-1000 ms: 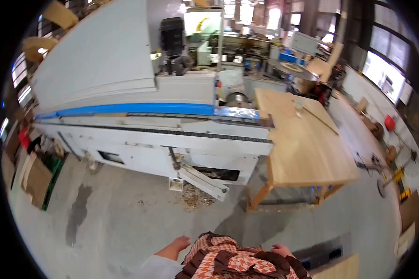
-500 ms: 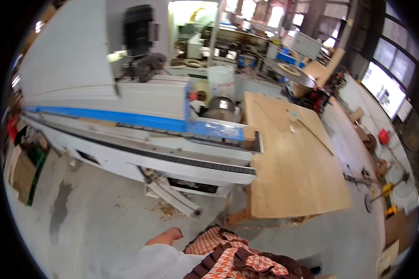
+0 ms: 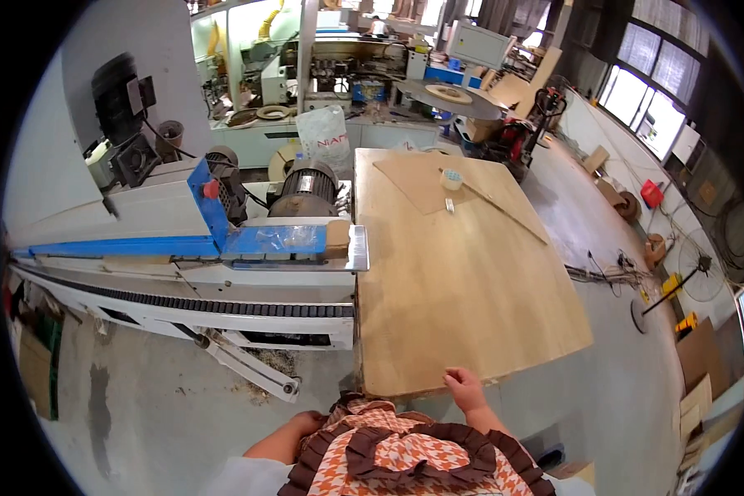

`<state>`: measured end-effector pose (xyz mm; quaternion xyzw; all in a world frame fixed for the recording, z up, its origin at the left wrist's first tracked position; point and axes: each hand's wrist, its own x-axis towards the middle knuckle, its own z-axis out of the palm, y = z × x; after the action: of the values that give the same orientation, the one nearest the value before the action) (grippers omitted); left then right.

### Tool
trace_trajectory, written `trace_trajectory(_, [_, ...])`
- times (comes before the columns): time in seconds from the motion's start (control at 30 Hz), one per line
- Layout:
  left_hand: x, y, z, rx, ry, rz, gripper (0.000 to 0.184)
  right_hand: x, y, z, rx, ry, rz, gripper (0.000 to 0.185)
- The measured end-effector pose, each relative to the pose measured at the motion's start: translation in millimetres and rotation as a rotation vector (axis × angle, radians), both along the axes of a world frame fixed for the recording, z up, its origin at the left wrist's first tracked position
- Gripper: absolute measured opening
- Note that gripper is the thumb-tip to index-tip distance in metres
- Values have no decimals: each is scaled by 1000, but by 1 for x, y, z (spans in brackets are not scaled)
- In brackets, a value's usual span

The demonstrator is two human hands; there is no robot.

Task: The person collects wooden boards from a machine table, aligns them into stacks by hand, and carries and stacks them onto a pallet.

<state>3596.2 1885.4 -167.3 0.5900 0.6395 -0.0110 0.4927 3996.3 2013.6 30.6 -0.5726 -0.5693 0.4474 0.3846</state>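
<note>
My right hand is at the near edge of a light wooden panel, fingers curled in with nothing visible in them. I cannot tell whether it touches the edge. Low at my left side, my left hand is against the checked apron; its fingers are mostly hidden. On the panel's far part lie a thin brown triangular sheet, a roll of tape, a small white piece and a long thin strip.
A long white machine with a blue rail and dark chain track adjoins the panel's left side. A motor and white plastic bag stand behind it. Cables and a stand are on the right floor.
The view has shifted right and closer to the panel. My right hand has come into view near the panel's edge. My left hand now appears beside the apron.
</note>
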Motion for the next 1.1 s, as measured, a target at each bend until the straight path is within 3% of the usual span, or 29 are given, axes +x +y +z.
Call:
trace_trajectory(0.03, [-4, -16, -20, -17, -21, 146, 40, 2, 9, 0, -32, 73, 40, 21])
trace_trajectory(0.07, [-16, -36, -73, 128, 92, 31, 40, 8, 20, 0, -55, 150, 78, 20])
trace_trajectory(0.1, [-19, -49, -93, 276, 224, -71, 40, 14, 29, 1, -58, 172, 118, 19])
trace_trajectory(0.17, [-19, -64, -60, -92, 243, 185, 40, 28, 46, 8, -52, 213, 205, 17])
trace_trajectory(0.3, [25, -64, 3, -208, 247, 429, 41, 60, 70, 45, -135, 498, 147, 11])
trace_trajectory(0.37, [53, -60, 20, -192, 216, 510, 41, 76, 93, 68, 75, 562, 261, 10])
trace_trajectory(0.5, [104, -63, 25, -138, 149, 549, 41, 74, 97, 228, 809, 641, 375, 4])
trace_trajectory(0.57, [122, -74, 17, -110, 120, 511, 41, 67, 67, 291, 1085, 629, 250, 6])
trace_trajectory(0.6, [128, -81, 11, -97, 113, 480, 41, 78, 53, 309, 1234, 418, 272, 4])
trace_trajectory(0.67, [134, -93, 1, -64, 116, 426, 41, 80, 26, 346, 1338, 745, 661, 21])
trace_trajectory(0.7, [133, -96, -5, -51, 128, 417, 41, 81, 13, 364, 1349, 885, 889, 30])
trace_trajectory(0.77, [113, -96, -1, -58, 201, 469, 42, 63, 11, 388, 1392, 1198, 1287, 19])
trace_trajectory(0.8, [107, -93, 32, -72, 227, 527, 42, 52, 9, 395, 1370, 1254, 1364, 18])
trace_trajectory(0.87, [98, -86, 88, -93, 270, 640, 42, 43, 8, 397, 1301, 1245, 1394, 17])
trace_trajectory(0.97, [87, -87, 95, 11, 277, 667, 45, 30, 8, 400, 1242, 1258, 1444, 16])
trace_trajectory(1.07, [86, -84, 79, -8, 221, 650, 43, 29, 7, 401, 1216, 1267, 1454, 15])
trace_trajectory(1.1, [77, -84, 49, -26, 190, 606, 43, 29, 6, 400, 1211, 1267, 1454, 15])
